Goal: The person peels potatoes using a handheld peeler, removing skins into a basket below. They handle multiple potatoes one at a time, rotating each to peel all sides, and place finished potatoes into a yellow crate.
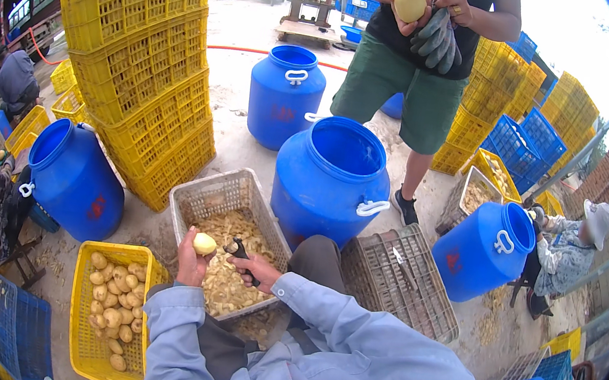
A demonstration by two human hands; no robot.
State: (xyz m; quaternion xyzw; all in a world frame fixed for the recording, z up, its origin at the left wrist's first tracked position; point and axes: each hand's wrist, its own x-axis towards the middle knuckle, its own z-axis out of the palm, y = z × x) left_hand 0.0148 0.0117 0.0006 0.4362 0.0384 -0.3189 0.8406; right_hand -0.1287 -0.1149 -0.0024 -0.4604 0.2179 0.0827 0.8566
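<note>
My left hand (193,262) holds a peeled potato (204,244) upright, its pale flesh showing. Just to the right, my right hand (259,272) grips a black-handled peeler (240,251), its head a short gap from the potato. Both hands are above a grey plastic crate (271,229) with potato peelings (225,286) heaped inside. A yellow crate (77,304) of unpeeled potatoes (113,316) stands at my left. Beyond my knees is an open blue plastic barrel (331,185); its inside bottom is hidden.
An upturned grey crate (368,279) with a knife (398,255) on it lies at right. A standing person (405,82) holds a peeled potato and gloves. Stacked yellow crates (145,82) rise at left. Blue barrels (77,183) and seated people flank me.
</note>
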